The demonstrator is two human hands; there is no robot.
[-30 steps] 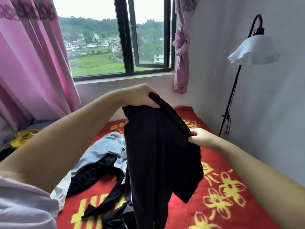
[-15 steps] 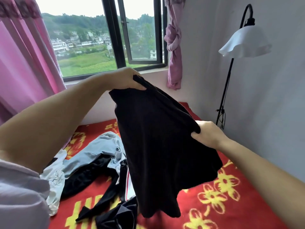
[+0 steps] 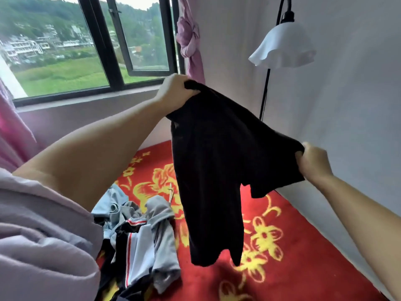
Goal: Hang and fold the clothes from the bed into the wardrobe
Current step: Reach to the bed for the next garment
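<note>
Hands are gripping a black garment [image 3: 217, 166] and holding it up over the bed [image 3: 303, 257]. The left hand [image 3: 173, 92] is clenching one upper corner of the fabric high up, level with the window sill [image 3: 86, 101], while the right hand [image 3: 312, 161] is clutching the opposite edge lower down and further right, so the top edge is stretching in a slope between them. The rest of the cloth is hanging free below (its lower end is dangling clear of the bedcover, not touching it).

Underneath and to the left, a heap of clothes [image 3: 141, 242] is lying crumpled on the red bedcover with its yellow flower pattern: grey, pale blue and black pieces, one showing a red-and-white stripe. A lilac sleeve [image 3: 39, 235] is filling the lower left corner. A floor lamp [image 3: 282, 46] with a white frilled shade is standing against the wall to the right, and a knotted pink curtain [image 3: 191, 44] is hanging beside the window [image 3: 108, 46].
</note>
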